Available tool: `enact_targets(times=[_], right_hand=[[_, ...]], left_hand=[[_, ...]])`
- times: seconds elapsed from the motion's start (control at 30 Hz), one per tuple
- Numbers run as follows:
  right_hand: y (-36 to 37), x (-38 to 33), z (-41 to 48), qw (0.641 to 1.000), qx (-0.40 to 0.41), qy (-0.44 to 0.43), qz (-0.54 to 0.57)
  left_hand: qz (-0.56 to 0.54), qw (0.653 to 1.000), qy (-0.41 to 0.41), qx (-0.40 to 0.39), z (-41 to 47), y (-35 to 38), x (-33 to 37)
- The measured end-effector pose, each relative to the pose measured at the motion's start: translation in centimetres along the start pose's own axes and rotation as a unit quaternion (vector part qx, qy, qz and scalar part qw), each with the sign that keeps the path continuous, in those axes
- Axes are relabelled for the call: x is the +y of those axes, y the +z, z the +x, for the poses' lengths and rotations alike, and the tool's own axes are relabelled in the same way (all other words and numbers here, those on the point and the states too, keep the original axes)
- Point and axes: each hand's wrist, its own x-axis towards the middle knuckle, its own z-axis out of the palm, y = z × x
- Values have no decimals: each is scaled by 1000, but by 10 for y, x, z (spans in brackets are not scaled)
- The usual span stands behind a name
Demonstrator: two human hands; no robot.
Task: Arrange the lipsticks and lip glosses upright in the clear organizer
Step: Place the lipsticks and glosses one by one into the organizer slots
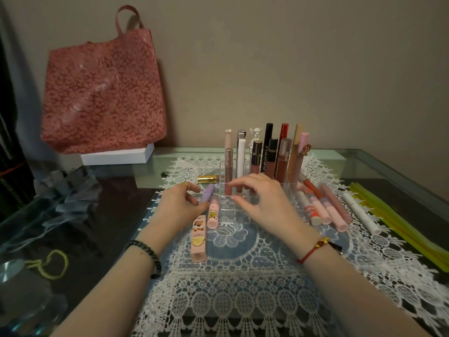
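Slender glossy tubes (255, 156) upright in clear acrylic organizer (239, 210) on white lace; both hands (181, 206) loosely open, empty.

Clear organizer (239, 210) empty in front cells. Upright tubes (267, 154) fill its back rows. Left of organizer: lilac tube (207, 193), pink cartoon tube (213, 215), pink box (199, 238), gold lipstick (208, 178) lying flat. Right of organizer: pink glosses (323, 207) lying side by side.

Upright tubes (267, 152) are crowding the clear organizer's (239, 214) back rows, loose glosses (323, 207) are flanking its right, front compartments are lying open.
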Motion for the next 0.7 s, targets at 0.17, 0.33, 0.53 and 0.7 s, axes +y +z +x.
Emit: enact_targets(times=[0.17, 0.33, 0.53, 0.7], right_hand=[[0, 1, -1, 1000, -16, -7, -15], [1, 2, -1, 1000, -19, -13, -15], [0, -2, -4, 998, -9, -13, 61], [2, -9, -5, 969, 28, 14, 244]], left_hand=[[14, 1000, 1, -12, 1, -1, -1], [6, 1000, 1, 2, 1, -4, -6], [-141, 983, 39, 108, 3, -9, -5], [-325, 937, 97, 81, -6, -6, 14]])
